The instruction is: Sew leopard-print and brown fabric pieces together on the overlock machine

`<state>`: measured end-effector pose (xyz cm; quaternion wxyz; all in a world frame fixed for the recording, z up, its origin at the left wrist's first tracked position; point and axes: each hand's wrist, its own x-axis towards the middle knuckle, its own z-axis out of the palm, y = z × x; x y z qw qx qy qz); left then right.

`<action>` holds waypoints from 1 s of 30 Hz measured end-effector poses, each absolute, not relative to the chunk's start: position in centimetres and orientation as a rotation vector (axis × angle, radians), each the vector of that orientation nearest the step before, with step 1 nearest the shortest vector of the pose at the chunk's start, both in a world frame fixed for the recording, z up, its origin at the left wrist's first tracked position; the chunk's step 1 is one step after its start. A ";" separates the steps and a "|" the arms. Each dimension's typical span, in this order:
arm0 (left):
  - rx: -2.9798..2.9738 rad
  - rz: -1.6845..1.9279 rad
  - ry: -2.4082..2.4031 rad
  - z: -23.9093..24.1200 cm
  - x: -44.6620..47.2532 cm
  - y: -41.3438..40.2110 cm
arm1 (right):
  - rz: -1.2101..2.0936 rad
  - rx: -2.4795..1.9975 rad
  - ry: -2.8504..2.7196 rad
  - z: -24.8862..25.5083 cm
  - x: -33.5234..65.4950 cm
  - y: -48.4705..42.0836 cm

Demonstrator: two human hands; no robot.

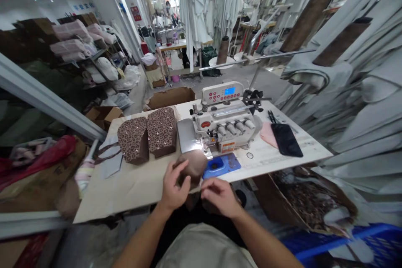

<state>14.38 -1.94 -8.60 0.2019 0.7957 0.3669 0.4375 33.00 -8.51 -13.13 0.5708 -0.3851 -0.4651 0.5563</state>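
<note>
A piece of plain brown fabric (195, 162) lies at the front of the overlock sewing machine (224, 123), beside its needle area. My left hand (175, 185) grips the left side of this fabric, thumb and fingers bent around it. Close to the table's front edge, my right hand (221, 194) is closed with its fingertips pressed together by the fabric's lower end; what they pinch is hidden. Two stacks of leopard-print fabric pieces (133, 138) (161, 130) lie to the left of the machine.
A phone (286, 139) and black thread snips (271, 116) lie on the table's right side. A blue tray (224, 166) sits before the machine. Below right stands a carton of brown scraps (314, 201) near a blue basket (373, 238). Thread cones (223, 50) stand behind.
</note>
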 end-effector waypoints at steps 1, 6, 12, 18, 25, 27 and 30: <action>2.229 1.187 0.910 -8.5 15.2 -2.7 | 1.466 -0.833 -1.229 -12.7 33.4 -9.6; 2.337 0.750 0.480 -7.6 21.0 -4.9 | 1.699 -0.846 -1.313 -13.4 34.9 -12.4; 2.050 0.680 0.617 -8.4 22.7 -5.5 | 1.423 -0.964 -0.502 -18.5 38.0 -15.3; 1.289 -0.013 0.805 -15.0 18.1 -8.7 | 1.574 -1.105 -0.131 -23.5 41.2 -20.8; 1.733 0.089 0.977 -18.8 17.2 -7.8 | 1.427 -1.371 -0.120 -26.4 43.5 -20.4; 1.761 0.018 1.092 -20.3 17.3 -7.1 | 1.423 -1.453 -0.127 -27.4 43.4 -20.0; 1.731 -0.094 1.182 -22.8 17.2 -6.4 | 1.457 -1.602 -0.135 -29.0 42.5 -19.8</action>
